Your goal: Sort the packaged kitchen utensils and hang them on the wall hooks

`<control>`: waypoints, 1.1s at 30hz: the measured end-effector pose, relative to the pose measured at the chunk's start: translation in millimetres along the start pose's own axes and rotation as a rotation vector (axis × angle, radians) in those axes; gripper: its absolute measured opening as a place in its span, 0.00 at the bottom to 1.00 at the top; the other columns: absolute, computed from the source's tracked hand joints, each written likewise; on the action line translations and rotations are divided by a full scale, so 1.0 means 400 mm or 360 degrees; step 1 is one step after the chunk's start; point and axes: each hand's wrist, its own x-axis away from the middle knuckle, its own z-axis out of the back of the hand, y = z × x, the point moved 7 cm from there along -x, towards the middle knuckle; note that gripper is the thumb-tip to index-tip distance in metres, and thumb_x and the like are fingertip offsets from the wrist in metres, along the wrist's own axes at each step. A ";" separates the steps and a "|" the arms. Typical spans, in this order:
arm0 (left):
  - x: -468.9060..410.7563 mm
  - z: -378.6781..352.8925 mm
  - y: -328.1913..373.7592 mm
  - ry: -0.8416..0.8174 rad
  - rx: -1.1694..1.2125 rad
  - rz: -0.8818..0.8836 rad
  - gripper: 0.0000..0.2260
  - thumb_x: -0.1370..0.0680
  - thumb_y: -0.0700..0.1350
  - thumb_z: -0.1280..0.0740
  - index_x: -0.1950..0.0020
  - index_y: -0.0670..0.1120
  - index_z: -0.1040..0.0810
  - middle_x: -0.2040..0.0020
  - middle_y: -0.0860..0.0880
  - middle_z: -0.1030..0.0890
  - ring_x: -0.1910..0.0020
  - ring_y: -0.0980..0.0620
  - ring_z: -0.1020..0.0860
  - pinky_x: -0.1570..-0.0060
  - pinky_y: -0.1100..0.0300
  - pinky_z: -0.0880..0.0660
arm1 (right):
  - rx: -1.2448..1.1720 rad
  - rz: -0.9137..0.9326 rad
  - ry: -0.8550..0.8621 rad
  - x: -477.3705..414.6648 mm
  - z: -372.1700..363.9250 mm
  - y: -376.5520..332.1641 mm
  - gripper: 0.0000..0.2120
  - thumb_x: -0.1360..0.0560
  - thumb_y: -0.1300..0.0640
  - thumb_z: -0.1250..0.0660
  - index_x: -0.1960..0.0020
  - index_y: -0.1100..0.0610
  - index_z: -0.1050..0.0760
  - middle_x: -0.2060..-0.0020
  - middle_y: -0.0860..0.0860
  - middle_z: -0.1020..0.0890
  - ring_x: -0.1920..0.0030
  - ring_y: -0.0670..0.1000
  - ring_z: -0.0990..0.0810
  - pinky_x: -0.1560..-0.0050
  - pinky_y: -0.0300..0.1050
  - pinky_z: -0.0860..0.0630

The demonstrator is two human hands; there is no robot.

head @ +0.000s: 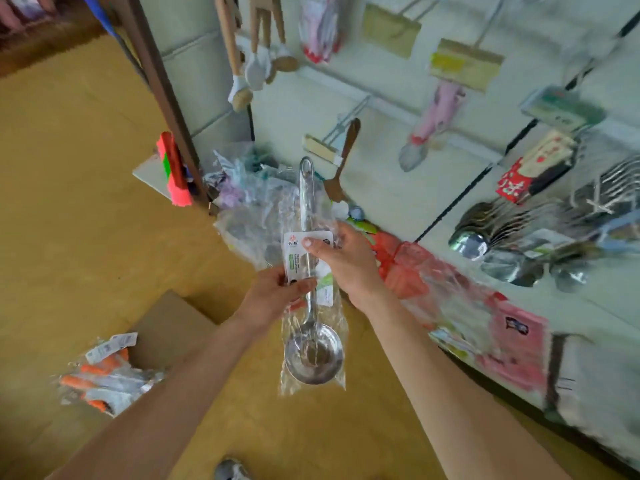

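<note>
I hold a steel ladle (313,355) in a clear plastic sleeve with a white label, handle up and bowl down, in the middle of the view. My left hand (273,296) pinches the sleeve at the label's lower part. My right hand (341,261) grips the label's upper right, thumb pressed on its face. A bare wall hook (346,121) juts from the white panel just above the ladle's handle loop. Steel ladles (485,233) hang bunched on hooks at the right.
A heap of bagged utensils (256,209) lies on the floor by the wall. Orange-handled packaged tools (104,379) lie beside a cardboard box (173,334) at lower left. Red packets (433,282) lean along the wall's base. Wooden spoons (256,57) hang at top.
</note>
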 end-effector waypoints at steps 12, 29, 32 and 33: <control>-0.006 -0.715 -0.050 -0.0431 -0.0297 0.0071 0.04 0.26 0.37 0.27 0.57 0.42 0.21 0.69 0.53 0.19 0.71 0.57 0.22 0.68 0.64 0.26 | -0.0205 -0.0112 0.0408 0.248 0.703 0.169 0.16 0.26 0.59 0.26 0.49 0.41 0.26 0.60 0.29 0.20 0.55 0.29 0.22 0.57 0.23 0.29; 0.001 -1.312 -0.207 -0.0841 -0.0797 0.0020 0.06 0.27 0.42 0.26 0.51 0.46 0.18 0.58 0.46 0.15 0.63 0.51 0.20 0.60 0.55 0.22 | -0.0446 -0.0266 0.0978 0.532 1.229 0.426 0.19 0.30 0.55 0.23 0.42 0.45 0.24 0.48 0.42 0.18 0.45 0.45 0.19 0.46 0.39 0.24; -0.014 -1.363 -0.207 -0.0843 -0.0846 -0.0035 0.04 0.27 0.42 0.26 0.55 0.47 0.18 0.59 0.44 0.15 0.63 0.49 0.20 0.60 0.54 0.22 | -0.0495 -0.0203 0.1009 0.535 1.273 0.435 0.19 0.29 0.60 0.24 0.40 0.52 0.23 0.47 0.47 0.15 0.44 0.49 0.17 0.41 0.48 0.21; -0.020 -1.378 -0.206 -0.0838 -0.0832 -0.0029 0.04 0.27 0.41 0.26 0.56 0.47 0.18 0.60 0.45 0.16 0.64 0.50 0.20 0.61 0.55 0.23 | -0.0497 -0.0188 0.1017 0.535 1.289 0.437 0.15 0.28 0.62 0.24 0.44 0.52 0.22 0.50 0.47 0.14 0.47 0.49 0.16 0.43 0.49 0.20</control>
